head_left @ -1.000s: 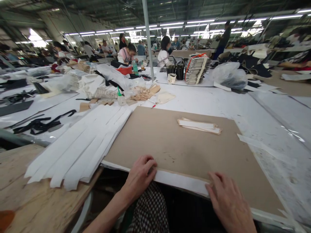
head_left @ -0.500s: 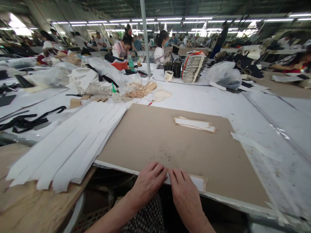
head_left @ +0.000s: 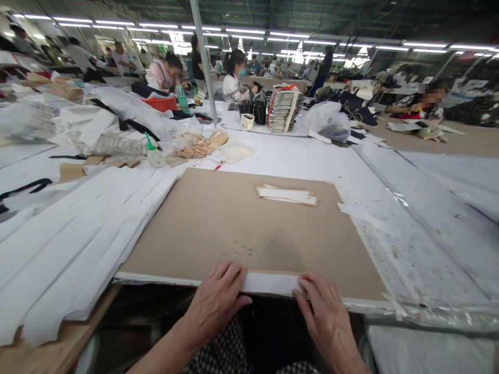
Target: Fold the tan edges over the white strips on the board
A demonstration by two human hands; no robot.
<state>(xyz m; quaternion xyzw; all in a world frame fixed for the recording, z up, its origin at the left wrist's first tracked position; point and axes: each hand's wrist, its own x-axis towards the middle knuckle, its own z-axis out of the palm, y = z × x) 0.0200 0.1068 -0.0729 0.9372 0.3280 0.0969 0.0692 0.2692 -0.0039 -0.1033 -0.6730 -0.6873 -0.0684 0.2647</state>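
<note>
- Along the near edge of the brown board (head_left: 226,223), a white strip (head_left: 270,283) is being touched at both ends by two hands.
- Its left end is being covered by the fingertips of the left hand (head_left: 218,293), which is being held half open and unclenched, fingers bent, thumb parted from them near the board's edge.
- Its right end is being met by the thumb and fingertips of the right hand (head_left: 325,311), loosely curved; whether the strip is being pinched there cannot be told.
- To the left, long white pieces (head_left: 89,223) are being overlapped in a fanned layer.
- Farther up the board, a small pile of strips (head_left: 286,195) is being supported.
- Beyond, a green-nozzled bottle (head_left: 156,158) and a banded bundle (head_left: 284,111) are being borne by the white table (head_left: 288,162).
- Behind these, a white top is being worn by a person (head_left: 233,85).
</note>
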